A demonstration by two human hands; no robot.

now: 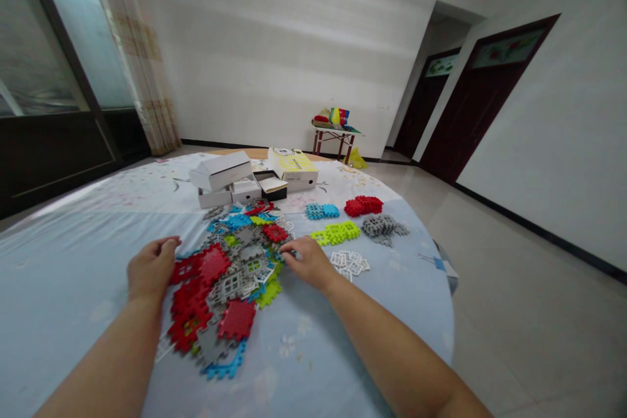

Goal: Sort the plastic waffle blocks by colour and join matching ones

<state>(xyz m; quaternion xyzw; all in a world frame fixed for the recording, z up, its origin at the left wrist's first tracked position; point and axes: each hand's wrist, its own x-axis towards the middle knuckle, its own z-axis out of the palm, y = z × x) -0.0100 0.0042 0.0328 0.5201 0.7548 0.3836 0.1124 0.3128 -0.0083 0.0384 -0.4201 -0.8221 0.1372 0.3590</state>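
A heap of notched plastic building tiles (238, 320) in red, grey, blue and green lies in front of me, mixed with small white lattice pieces. My left hand (151, 269) rests at the heap's left edge, beside the red tiles (189, 307). Its fingers are curled with the thumb against them, and no piece shows in them. At the right edge, my right hand (309, 262) reaches to the heap with fingertips pinched together. Whatever they grip there is too small or hidden to tell.
Sorted groups lie to the right: blue tiles (322, 211), red tiles (363, 206), green tiles (336, 232), grey tiles (382, 226) and white lattice pieces (349, 264). Behind the heap stand white boxes (220, 171), an open black box (273, 191) and a yellow-and-white box (294, 170).
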